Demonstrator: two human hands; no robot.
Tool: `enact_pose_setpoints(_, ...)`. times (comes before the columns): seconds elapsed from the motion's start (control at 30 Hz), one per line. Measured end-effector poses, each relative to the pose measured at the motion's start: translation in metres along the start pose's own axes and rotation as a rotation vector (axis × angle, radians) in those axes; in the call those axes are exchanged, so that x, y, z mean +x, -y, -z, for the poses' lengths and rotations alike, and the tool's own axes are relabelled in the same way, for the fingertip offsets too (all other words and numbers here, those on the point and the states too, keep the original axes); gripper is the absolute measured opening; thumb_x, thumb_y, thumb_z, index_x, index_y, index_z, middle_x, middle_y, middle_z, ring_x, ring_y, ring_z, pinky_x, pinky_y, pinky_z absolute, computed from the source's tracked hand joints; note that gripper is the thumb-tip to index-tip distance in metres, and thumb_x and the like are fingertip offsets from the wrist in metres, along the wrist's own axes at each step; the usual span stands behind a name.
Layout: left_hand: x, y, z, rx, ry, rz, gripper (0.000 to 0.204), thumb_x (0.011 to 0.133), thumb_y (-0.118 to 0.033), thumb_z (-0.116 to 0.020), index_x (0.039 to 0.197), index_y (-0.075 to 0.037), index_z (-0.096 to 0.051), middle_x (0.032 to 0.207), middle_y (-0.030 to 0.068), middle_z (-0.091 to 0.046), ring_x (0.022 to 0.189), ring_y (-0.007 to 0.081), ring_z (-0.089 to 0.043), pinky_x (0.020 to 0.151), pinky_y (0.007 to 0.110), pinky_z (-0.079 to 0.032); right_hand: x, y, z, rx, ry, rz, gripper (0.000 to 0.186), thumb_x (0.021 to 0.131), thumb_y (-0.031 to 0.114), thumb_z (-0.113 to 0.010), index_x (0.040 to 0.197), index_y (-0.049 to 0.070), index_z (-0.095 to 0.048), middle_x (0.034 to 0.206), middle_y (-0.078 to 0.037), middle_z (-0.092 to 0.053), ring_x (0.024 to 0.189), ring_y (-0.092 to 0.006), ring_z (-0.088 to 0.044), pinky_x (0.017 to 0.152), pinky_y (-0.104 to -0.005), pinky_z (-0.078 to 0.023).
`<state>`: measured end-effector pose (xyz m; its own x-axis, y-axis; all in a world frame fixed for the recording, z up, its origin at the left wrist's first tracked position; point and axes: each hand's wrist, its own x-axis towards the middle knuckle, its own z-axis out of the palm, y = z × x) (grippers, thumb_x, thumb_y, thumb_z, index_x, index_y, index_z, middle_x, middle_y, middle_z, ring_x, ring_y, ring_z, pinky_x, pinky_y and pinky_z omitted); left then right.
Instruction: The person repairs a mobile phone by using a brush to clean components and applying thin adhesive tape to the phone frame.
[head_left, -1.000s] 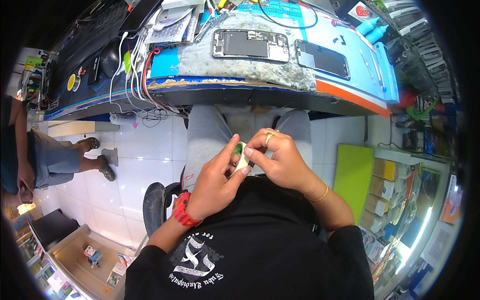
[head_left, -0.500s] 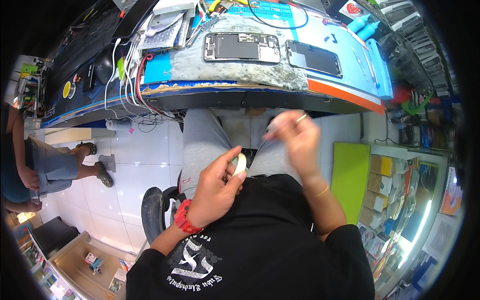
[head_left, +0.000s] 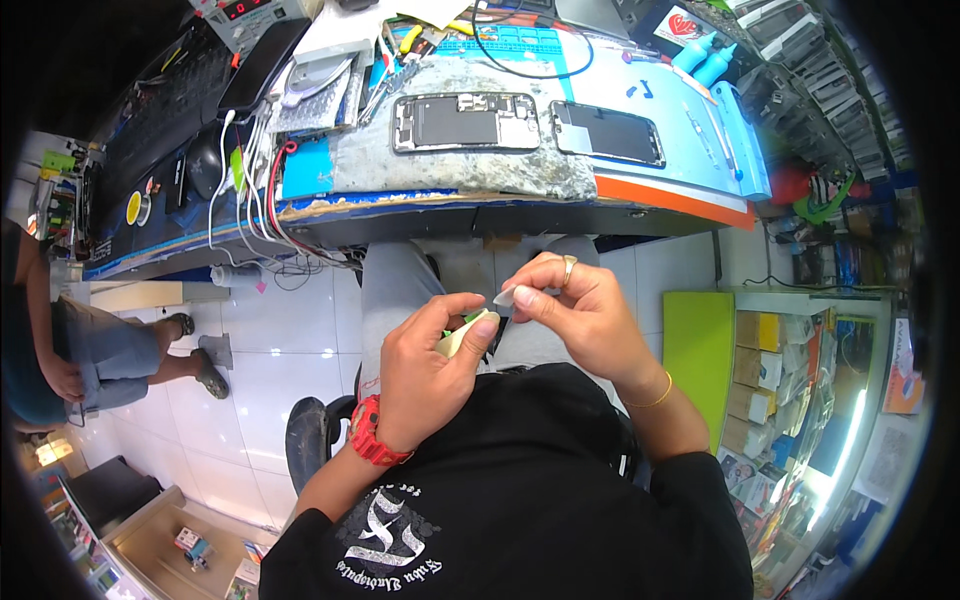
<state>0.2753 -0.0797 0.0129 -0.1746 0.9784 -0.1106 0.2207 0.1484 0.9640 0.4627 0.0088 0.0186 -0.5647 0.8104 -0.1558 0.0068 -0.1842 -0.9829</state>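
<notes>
My left hand [head_left: 425, 375] grips a pale cream object [head_left: 458, 335] with some green showing, too covered by my fingers to identify, above my lap. Just to its right, my right hand [head_left: 585, 315] pinches a small pale, flat piece [head_left: 505, 298] between thumb and forefinger, close to the cream object. Above both hands on the worn grey mat [head_left: 360, 165] lies an opened phone [head_left: 462, 122], its inside parts exposed. Beside it is a detached phone screen [head_left: 620, 132].
The bench carries white cables [head_left: 250, 200], a black mouse [head_left: 205, 160], blue bottles [head_left: 712, 67] and tools [head_left: 720, 130]. At left another person [head_left: 35, 340] stands on the tiled floor. A green panel [head_left: 698, 360] and display case [head_left: 760, 390] are at right.
My right hand lifted away from the cream object, blurred, and has returned near it pinching a pale piece. My left hand turned slightly. The bench appears slightly lower in view.
</notes>
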Motion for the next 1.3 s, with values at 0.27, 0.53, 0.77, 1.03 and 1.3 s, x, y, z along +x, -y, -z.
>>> enact_pose_setpoints(0.27, 0.017, 0.004, -0.017, -0.061, -0.019, -0.140, 0.014, 0.096, -0.012, -0.074, 0.100, 0.001, -0.076, 0.077, 0.0079, -0.066, 0.071, 0.0151, -0.060, 0.063, 0.031, -0.046, 0.001, 0.002, 0.003, -0.025, -0.033, 0.041, 0.018, 0.103, 0.011, -0.064, 0.107, -0.004, -0.072, 0.103, -0.006, -0.065, 0.091, -0.0104, -0.065, 0.078, -0.0265, -0.055)
enact_pose_setpoints(0.53, 0.028, -0.001, -0.026, -0.102, 0.031, -0.162, 0.016, 0.096, -0.011, -0.075, 0.106, 0.001, -0.074, 0.083, 0.0074, -0.064, 0.073, 0.0145, -0.059, 0.066, 0.029, -0.047, 0.004, 0.012, 0.011, -0.176, -0.086, 0.083, 0.017, 0.101, 0.009, -0.065, 0.106, -0.005, -0.073, 0.096, -0.006, -0.065, 0.085, -0.0107, -0.063, 0.074, -0.0279, -0.052)
enact_pose_setpoints(0.77, 0.041, -0.003, -0.038, -0.185, 0.044, -0.170, 0.017, 0.096, -0.009, -0.074, 0.108, 0.003, -0.074, 0.089, 0.0064, -0.064, 0.082, 0.0130, -0.059, 0.072, 0.028, -0.047, 0.003, 0.011, 0.022, -0.173, -0.138, 0.105, 0.014, 0.099, 0.007, -0.067, 0.105, -0.004, -0.073, 0.094, -0.007, -0.067, 0.083, -0.0116, -0.062, 0.071, -0.0290, -0.051)
enact_pose_setpoints(1.03, 0.061, -0.016, -0.066, -0.229, 0.073, -0.188, 0.017, 0.097, -0.007, -0.072, 0.111, 0.003, -0.075, 0.085, 0.0045, -0.059, 0.082, 0.0120, -0.053, 0.073, 0.028, -0.044, 0.000, 0.011, 0.040, -0.552, -0.425, 0.478, 0.025, 0.092, 0.003, -0.073, 0.115, -0.007, -0.069, 0.094, -0.012, -0.068, 0.084, -0.0200, -0.069, 0.070, -0.0331, -0.056)
enact_pose_setpoints(1.3, 0.078, -0.039, -0.102, -0.230, 0.180, -0.217, 0.018, 0.098, -0.009, -0.072, 0.112, 0.003, -0.075, 0.083, 0.0049, -0.059, 0.079, 0.0121, -0.053, 0.072, 0.028, -0.045, -0.015, 0.049, 0.093, -0.441, -0.323, 0.181, 0.009, 0.096, 0.004, -0.071, 0.103, -0.002, -0.068, 0.095, -0.006, -0.065, 0.092, -0.0124, -0.064, 0.078, -0.0284, -0.054)
